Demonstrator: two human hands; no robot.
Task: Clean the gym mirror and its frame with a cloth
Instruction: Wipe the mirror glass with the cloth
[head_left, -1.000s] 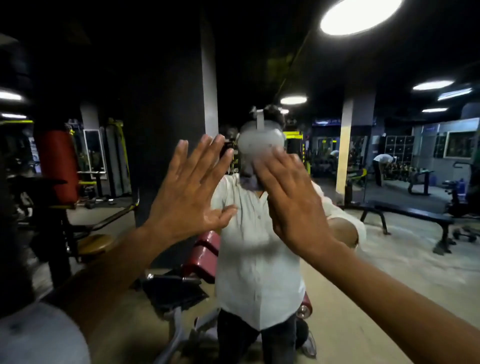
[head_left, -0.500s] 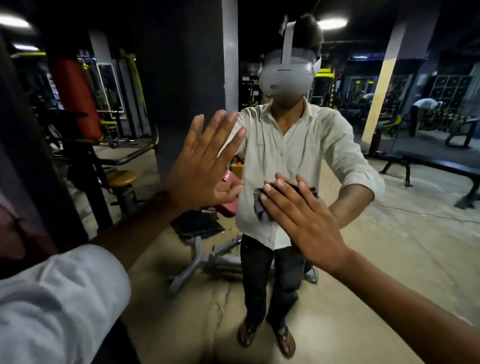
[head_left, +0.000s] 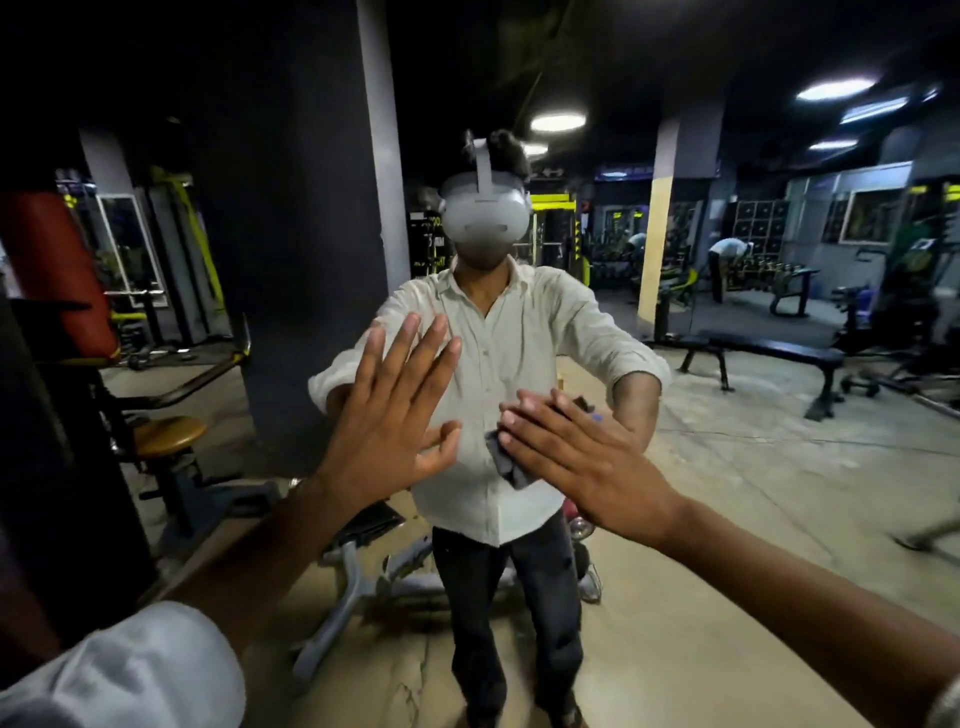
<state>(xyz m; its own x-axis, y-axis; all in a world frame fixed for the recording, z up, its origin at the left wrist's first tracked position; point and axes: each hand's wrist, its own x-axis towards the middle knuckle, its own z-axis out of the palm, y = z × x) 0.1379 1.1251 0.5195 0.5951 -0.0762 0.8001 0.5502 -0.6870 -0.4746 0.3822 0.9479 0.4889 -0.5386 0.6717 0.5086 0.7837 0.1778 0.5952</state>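
Observation:
A large gym mirror fills the view and reflects me, a person in a white shirt with a grey headset. My left hand lies flat on the glass with fingers spread and straight. My right hand presses a dark grey cloth flat against the mirror at chest height of the reflection. Only the cloth's left edge and a corner above my fingers show; my palm hides the remainder. The mirror's frame is not visible.
The reflection shows a black flat bench at right, a weight bench behind me, a red punching bag and a round stool at left, a dark pillar and people by the dumbbell racks.
My right hand with the cloth went from face height in the reflection down to chest height, then slightly right. My left hand stayed flat on the glass. My view tilted down, then slightly up.

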